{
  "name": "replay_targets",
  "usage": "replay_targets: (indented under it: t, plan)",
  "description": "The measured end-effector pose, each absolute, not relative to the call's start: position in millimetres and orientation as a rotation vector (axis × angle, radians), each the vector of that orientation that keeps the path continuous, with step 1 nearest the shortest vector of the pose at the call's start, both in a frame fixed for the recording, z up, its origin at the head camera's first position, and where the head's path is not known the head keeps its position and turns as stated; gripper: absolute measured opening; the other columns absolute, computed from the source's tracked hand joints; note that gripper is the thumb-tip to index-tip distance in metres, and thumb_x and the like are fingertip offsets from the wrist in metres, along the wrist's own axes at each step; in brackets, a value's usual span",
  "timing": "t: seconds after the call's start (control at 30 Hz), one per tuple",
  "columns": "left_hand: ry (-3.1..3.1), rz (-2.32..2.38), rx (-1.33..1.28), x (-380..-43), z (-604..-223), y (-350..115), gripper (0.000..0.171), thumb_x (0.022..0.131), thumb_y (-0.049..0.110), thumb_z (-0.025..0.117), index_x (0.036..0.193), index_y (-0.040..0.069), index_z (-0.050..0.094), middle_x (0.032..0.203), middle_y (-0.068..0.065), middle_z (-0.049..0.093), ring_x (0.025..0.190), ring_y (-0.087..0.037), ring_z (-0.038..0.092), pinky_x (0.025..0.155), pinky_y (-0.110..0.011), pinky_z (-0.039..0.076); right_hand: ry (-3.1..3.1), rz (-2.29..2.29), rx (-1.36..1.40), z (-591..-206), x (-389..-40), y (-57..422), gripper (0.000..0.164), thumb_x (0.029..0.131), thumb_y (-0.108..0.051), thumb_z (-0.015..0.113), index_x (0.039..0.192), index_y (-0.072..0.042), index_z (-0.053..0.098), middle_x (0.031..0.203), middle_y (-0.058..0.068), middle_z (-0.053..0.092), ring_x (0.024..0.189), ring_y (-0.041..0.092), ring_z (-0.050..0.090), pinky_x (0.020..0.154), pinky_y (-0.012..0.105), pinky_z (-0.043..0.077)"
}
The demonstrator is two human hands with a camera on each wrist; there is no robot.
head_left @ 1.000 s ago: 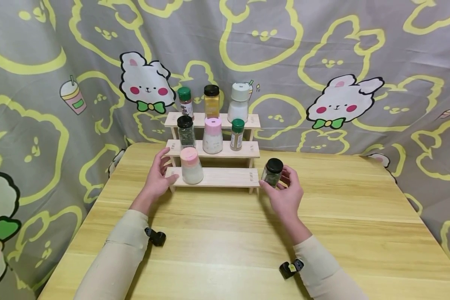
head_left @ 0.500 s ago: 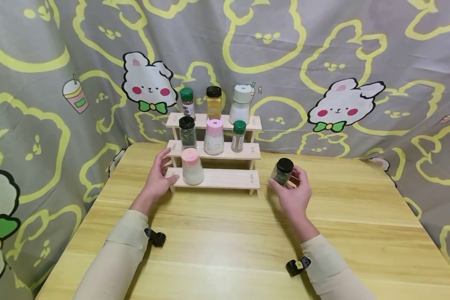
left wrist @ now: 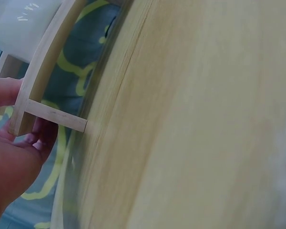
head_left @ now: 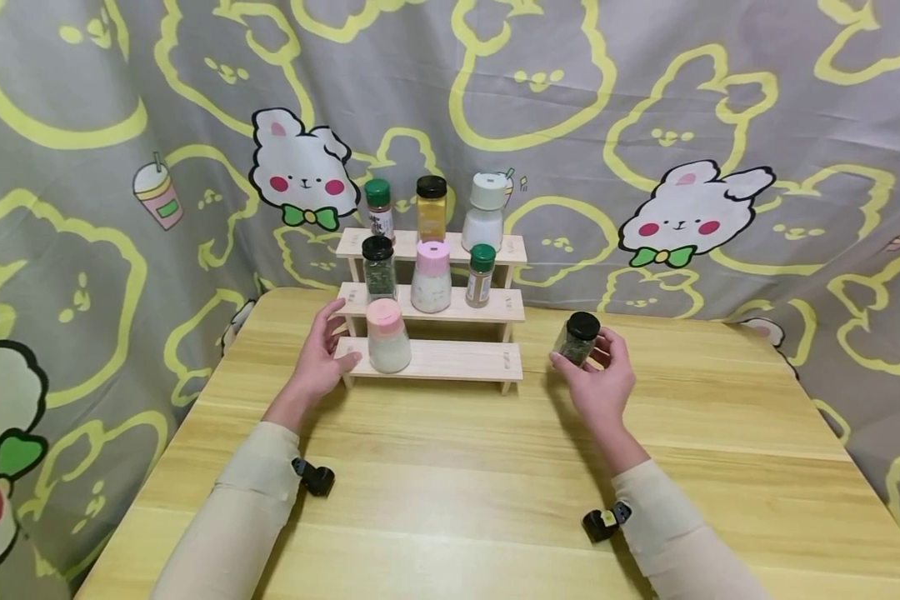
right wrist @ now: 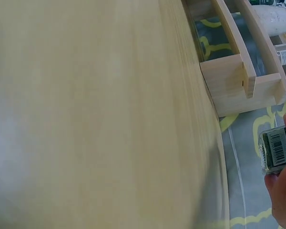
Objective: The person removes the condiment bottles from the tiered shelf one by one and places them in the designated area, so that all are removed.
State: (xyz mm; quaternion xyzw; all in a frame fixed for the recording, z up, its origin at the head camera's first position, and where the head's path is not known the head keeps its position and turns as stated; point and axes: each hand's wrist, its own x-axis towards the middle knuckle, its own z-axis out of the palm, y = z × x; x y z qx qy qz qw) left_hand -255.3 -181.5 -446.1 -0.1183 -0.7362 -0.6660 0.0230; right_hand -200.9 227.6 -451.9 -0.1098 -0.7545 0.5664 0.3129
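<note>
The left hand [head_left: 320, 360] is gripping the three-tier wooden rack [head_left: 461, 360] by its left end; the right hand [head_left: 603, 385] (well apart) is holding a black-lidded spice jar [head_left: 577, 340].

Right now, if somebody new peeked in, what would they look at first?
Probably the bunny-print curtain behind the table. Next, the three-step wooden rack in the middle, with seven jars on it and the left hand gripping its left end. Then the black-lidded jar in the right hand, right of the rack.
</note>
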Motion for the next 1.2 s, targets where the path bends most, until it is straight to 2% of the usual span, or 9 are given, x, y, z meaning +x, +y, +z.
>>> replay_targets:
  t: [0.13, 0.33, 0.53, 0.8, 1.07, 1.2]
  plan:
    - [-2.294, -2.054, -0.371, -247, -433, -178, 0.087, 0.082, -0.026, 0.057, 0.155, 0.006, 0.023, 0.152, -0.031, 0.03, 0.139, -0.044, 0.028, 0.114, -0.056, 0.019, -1.975, 1.506, -0.292, -454, -207, 231, 0.07, 0.067, -0.007, 0.094, 0.128, -0.009, 0.059, 0.116, 0.007, 0.062, 0.102, 0.021, 0.062, 0.081, 0.029, 0.055]
    - [-2.288, -2.076, -0.358, -247, -433, -178, 0.087, 0.082, -0.026, 0.057, 0.156, 0.006, 0.023, 0.152, -0.03, 0.031, 0.137, -0.045, 0.033, 0.114, -0.053, 0.023, -1.97, 1.51, -0.302, -456, -215, 236, 0.07, 0.067, -0.007, 0.093, 0.128, -0.008, 0.058, 0.116, 0.007, 0.062, 0.102, 0.022, 0.062, 0.081, 0.029, 0.055]
    - [-2.302, -2.068, -0.343, -246, -431, -178, 0.087, 0.082, -0.026, 0.058, 0.155, 0.007, 0.023, 0.152, -0.03, 0.03, 0.139, -0.043, 0.029, 0.115, -0.052, 0.02, -1.982, 1.518, -0.348, -456, -223, 238, 0.07, 0.068, -0.009, 0.093, 0.129, -0.01, 0.059, 0.114, 0.006, 0.061, 0.101, 0.021, 0.062, 0.081, 0.028, 0.055]
    - [-2.301, -2.069, -0.35, -249, -436, -179, 0.088, 0.082, -0.026, 0.057, 0.156, 0.008, 0.022, 0.153, -0.03, 0.03, 0.138, -0.044, 0.03, 0.114, -0.053, 0.021, -2.008, 1.517, -0.348, -456, -236, 241, 0.072, 0.068, -0.011, 0.093, 0.131, -0.011, 0.058, 0.117, 0.008, 0.061, 0.103, 0.024, 0.061, 0.083, 0.03, 0.054]
    - [-2.304, -2.032, -0.34, -262, -459, -186, 0.092, 0.085, -0.024, 0.058, 0.158, 0.02, 0.023, 0.154, -0.022, 0.033, 0.139, -0.037, 0.033, 0.114, -0.05, 0.023, -2.047, 1.516, -0.344, -460, -248, 245, 0.072, 0.069, -0.012, 0.093, 0.131, -0.011, 0.057, 0.118, 0.008, 0.06, 0.104, 0.024, 0.061, 0.086, 0.034, 0.054]
    - [-2.304, -2.006, -0.36, -264, -462, -186, 0.092, 0.085, -0.023, 0.058, 0.157, 0.022, 0.025, 0.153, -0.021, 0.035, 0.138, -0.036, 0.033, 0.114, -0.05, 0.022, -2.057, 1.528, -0.337, -461, -253, 248, 0.071, 0.069, -0.01, 0.093, 0.13, -0.012, 0.057, 0.118, 0.007, 0.06, 0.105, 0.024, 0.06, 0.086, 0.034, 0.054]
